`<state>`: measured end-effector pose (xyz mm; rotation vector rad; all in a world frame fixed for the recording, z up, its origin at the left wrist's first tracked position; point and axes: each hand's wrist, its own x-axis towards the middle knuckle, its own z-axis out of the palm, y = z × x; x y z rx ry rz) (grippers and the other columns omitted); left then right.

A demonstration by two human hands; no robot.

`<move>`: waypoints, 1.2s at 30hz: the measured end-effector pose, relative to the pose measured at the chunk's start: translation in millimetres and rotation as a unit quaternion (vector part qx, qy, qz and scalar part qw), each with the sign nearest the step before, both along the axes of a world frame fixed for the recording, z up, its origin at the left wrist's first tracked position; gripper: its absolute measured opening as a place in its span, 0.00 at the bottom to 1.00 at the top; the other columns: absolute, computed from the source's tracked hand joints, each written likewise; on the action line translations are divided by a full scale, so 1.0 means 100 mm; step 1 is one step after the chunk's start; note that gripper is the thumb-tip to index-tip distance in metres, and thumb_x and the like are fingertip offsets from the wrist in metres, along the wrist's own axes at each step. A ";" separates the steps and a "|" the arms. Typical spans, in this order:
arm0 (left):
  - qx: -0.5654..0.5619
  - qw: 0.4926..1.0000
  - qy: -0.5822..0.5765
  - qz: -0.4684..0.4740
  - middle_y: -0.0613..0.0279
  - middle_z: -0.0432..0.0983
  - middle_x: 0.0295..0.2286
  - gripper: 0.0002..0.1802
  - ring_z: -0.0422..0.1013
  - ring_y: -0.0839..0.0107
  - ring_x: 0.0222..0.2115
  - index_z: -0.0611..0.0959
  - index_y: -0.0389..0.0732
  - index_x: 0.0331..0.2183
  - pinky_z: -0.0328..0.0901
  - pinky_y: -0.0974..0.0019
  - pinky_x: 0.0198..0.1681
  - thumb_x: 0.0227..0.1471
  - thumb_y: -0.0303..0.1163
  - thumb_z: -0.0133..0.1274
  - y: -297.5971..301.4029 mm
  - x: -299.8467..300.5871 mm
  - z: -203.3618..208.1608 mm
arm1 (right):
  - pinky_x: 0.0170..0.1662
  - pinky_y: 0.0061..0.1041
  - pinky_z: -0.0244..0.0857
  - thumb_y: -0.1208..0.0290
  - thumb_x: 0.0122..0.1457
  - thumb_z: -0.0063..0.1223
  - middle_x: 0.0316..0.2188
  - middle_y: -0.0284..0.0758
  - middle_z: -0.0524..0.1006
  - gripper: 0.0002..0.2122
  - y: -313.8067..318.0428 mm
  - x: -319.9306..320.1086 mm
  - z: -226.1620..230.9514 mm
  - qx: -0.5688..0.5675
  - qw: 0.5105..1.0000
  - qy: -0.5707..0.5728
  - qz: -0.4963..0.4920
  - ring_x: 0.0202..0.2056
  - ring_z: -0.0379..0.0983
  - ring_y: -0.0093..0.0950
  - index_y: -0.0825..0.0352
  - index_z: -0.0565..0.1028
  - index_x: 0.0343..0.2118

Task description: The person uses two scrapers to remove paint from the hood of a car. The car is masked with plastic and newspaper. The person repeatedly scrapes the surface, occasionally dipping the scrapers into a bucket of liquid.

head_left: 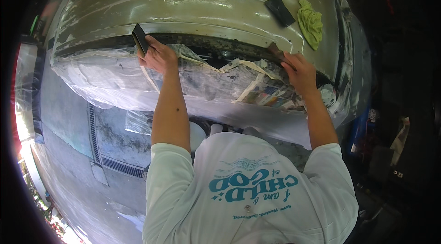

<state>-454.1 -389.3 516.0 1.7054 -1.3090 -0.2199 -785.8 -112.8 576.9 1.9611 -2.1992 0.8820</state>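
My left hand [160,56] grips a folded dark sheet, likely sandpaper [138,37], which stands up on edge above the dark trim along the near side of a large panel [183,2]. The panel is wet, ribbed and olive-beige, like a vehicle roof. Farther right, my right hand [301,73] pinches a thin brown-black sheet [275,53] against the same dark edge. Its fingertips are partly hidden by the hand. On the panel beyond that hand lie a black sheet [279,12] and a crumpled yellow-green cloth [310,24].
Masking newspaper [202,76] and tape cover the side below the edge, with clear plastic film [96,76] hanging around it. A floor drain grate [121,167] runs through the concrete floor [78,129] at the left. Dark clutter and a blue object [360,131] stand at the right.
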 end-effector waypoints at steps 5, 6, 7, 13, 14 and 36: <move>-0.011 1.000 -0.003 0.000 0.49 0.79 0.52 0.33 0.64 0.54 0.56 0.79 0.39 0.61 0.52 0.50 0.65 0.76 0.53 0.34 -0.03 -0.03 -0.03 | 0.37 0.35 0.75 0.70 0.60 0.69 0.37 0.34 0.82 0.17 -0.08 0.00 -0.02 0.022 0.999 -0.038 -0.010 0.34 0.82 0.38 0.60 0.83 0.52; -0.014 1.000 -0.005 0.002 0.49 0.80 0.52 0.33 0.65 0.54 0.56 0.80 0.39 0.61 0.52 0.51 0.65 0.76 0.54 0.34 -0.04 -0.03 -0.03 | 0.39 0.34 0.75 0.72 0.60 0.70 0.39 0.36 0.83 0.17 -0.14 0.03 0.04 0.038 0.998 -0.040 0.005 0.35 0.82 0.38 0.62 0.83 0.52; -0.016 1.000 -0.007 0.005 0.50 0.80 0.53 0.34 0.65 0.53 0.56 0.80 0.39 0.60 0.52 0.51 0.65 0.76 0.54 0.33 -0.05 -0.04 -0.03 | 0.40 0.33 0.76 0.73 0.60 0.70 0.40 0.38 0.83 0.17 -0.15 0.03 0.07 0.054 0.997 -0.041 0.018 0.36 0.83 0.37 0.63 0.83 0.52; -0.001 1.000 -0.001 0.008 0.52 0.79 0.55 0.37 0.66 0.54 0.56 0.81 0.40 0.60 0.52 0.52 0.65 0.76 0.57 0.31 -0.04 0.01 -0.01 | 0.42 0.34 0.74 0.68 0.60 0.70 0.39 0.37 0.83 0.17 0.46 -0.57 0.03 0.041 0.994 -0.073 -0.069 0.36 0.81 0.43 0.61 0.83 0.53; 0.000 1.000 0.001 0.006 0.52 0.79 0.56 0.37 0.65 0.54 0.57 0.80 0.40 0.60 0.52 0.52 0.65 0.75 0.58 0.30 -0.04 -0.01 0.00 | 0.42 0.34 0.74 0.69 0.60 0.70 0.39 0.37 0.83 0.17 0.59 -0.68 -0.08 0.042 0.993 -0.088 -0.070 0.36 0.81 0.43 0.61 0.84 0.53; 0.005 0.999 -0.033 0.016 0.48 0.75 0.60 0.34 0.67 0.52 0.58 0.78 0.39 0.62 0.52 0.49 0.64 0.75 0.55 0.33 -0.09 0.02 -0.06 | 0.47 0.28 0.76 0.70 0.62 0.70 0.47 0.39 0.85 0.18 0.76 -0.81 0.19 0.051 0.987 -0.076 -0.135 0.43 0.84 0.31 0.64 0.83 0.55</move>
